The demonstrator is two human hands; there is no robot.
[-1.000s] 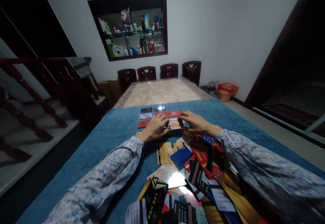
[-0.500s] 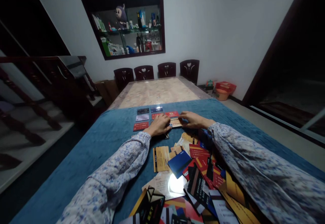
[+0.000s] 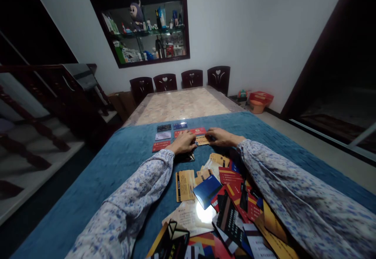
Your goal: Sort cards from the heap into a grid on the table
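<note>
At the near side of the laid-out cards lies a yellow card [image 3: 201,140] with dark print. My left hand [image 3: 182,141] has its curled fingers at the card's left edge, and my right hand [image 3: 223,137] pinches at its right edge. Just beyond it is a red card [image 3: 198,131]. To the left are a black card [image 3: 163,127], a blue card [image 3: 180,125], a pale silver card [image 3: 163,135] and another red card [image 3: 160,146]. My left hand partly covers one more red card. A black-and-gold card [image 3: 190,156] shows under my left wrist.
A loose heap of overlapping cards, with a blue card [image 3: 207,190] on top, spreads close to me between my forearms. A yellow striped card [image 3: 185,185] lies at its left. Blue cloth [image 3: 96,184] covers the table's near part. Chairs [image 3: 219,79] stand at the far end.
My hands stay at the yellow card with only slight finger shifts. The whole view has tilted a little, and the cards look unmoved.
</note>
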